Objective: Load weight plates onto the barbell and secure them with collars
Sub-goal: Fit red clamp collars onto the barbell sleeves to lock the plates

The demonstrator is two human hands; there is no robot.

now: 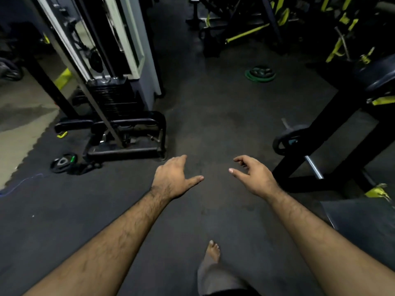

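Observation:
My left hand [174, 178] and my right hand [253, 174] are stretched out in front of me over the dark rubber floor, both open with thumbs pointing inward and nothing in them. To the right, a silver barbell [314, 167] lies low behind a black frame, with one black weight plate [287, 142] on its sleeve. Farther ahead, a stack of green and black plates [260, 74] lies flat on the floor. A small black plate [62, 163] lies on the floor at the left.
A cable machine with its weight stack [115, 99] and black base stands ahead left. A black bench frame [333, 133] with a padded seat is at the right. Yellow-green machines fill the back. My bare foot [213, 251] steps forward on the mat.

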